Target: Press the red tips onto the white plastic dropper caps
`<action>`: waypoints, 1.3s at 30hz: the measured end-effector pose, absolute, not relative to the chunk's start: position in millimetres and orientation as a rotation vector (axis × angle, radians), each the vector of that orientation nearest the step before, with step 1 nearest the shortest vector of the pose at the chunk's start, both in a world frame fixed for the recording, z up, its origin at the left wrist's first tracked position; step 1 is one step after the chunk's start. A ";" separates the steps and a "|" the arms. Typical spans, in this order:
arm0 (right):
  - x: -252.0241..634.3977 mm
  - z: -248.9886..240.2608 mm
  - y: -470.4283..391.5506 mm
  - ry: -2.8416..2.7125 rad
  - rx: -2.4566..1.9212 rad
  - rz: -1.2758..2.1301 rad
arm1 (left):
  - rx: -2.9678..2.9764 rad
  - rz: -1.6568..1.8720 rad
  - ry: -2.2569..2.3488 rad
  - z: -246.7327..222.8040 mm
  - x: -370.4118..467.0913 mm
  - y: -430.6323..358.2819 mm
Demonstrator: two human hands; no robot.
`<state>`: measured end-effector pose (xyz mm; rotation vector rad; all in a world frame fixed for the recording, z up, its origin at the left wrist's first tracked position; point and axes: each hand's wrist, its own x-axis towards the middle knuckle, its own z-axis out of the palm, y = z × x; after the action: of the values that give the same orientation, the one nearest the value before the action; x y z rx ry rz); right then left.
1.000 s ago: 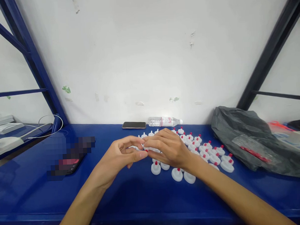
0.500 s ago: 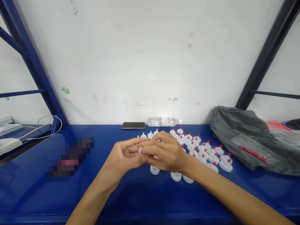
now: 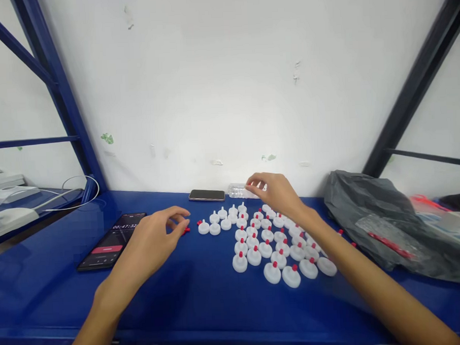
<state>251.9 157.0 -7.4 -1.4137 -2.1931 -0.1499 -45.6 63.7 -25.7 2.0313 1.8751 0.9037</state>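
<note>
My left hand hovers over the left part of the table, fingers curved, thumb and forefinger apart, and nothing shows between them. Small red caps lie just beyond its fingertips. My right hand is raised at the back, in front of a clear plastic bottle; its fingers are bent, a small gap shows at the tips, and I see nothing held. Several white round lids with bare nozzles stand between the hands. Many more white lids with red tips stand to the right, some hidden behind my right forearm.
A phone showing a timer lies by my left forearm. Another dark phone lies near the wall. At right, a grey plastic bag bears a clear packet of red pieces. White cables and devices sit far left.
My hands, together around a small white piece before, are now apart. The left went left and the right went up and back. The piece no longer shows in either hand.
</note>
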 end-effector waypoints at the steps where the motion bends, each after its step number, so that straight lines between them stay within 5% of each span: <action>1: 257.4 -5.5 169.3 -2.227 -1.482 -0.118 | 2.075 0.789 1.967 -27.5 -51.7 66.5; 12: 268.0 -39.1 225.9 -2.484 -1.913 -0.019 | 2.147 0.363 2.115 -58.8 -66.5 81.0; 39: 252.6 -19.6 163.6 -2.333 -1.419 -0.052 | 2.190 0.261 2.164 -61.1 -52.6 79.6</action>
<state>252.6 163.6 -19.6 -1.4191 -2.3332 -0.0524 -52.6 79.6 -61.1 2.1895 2.1643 0.2614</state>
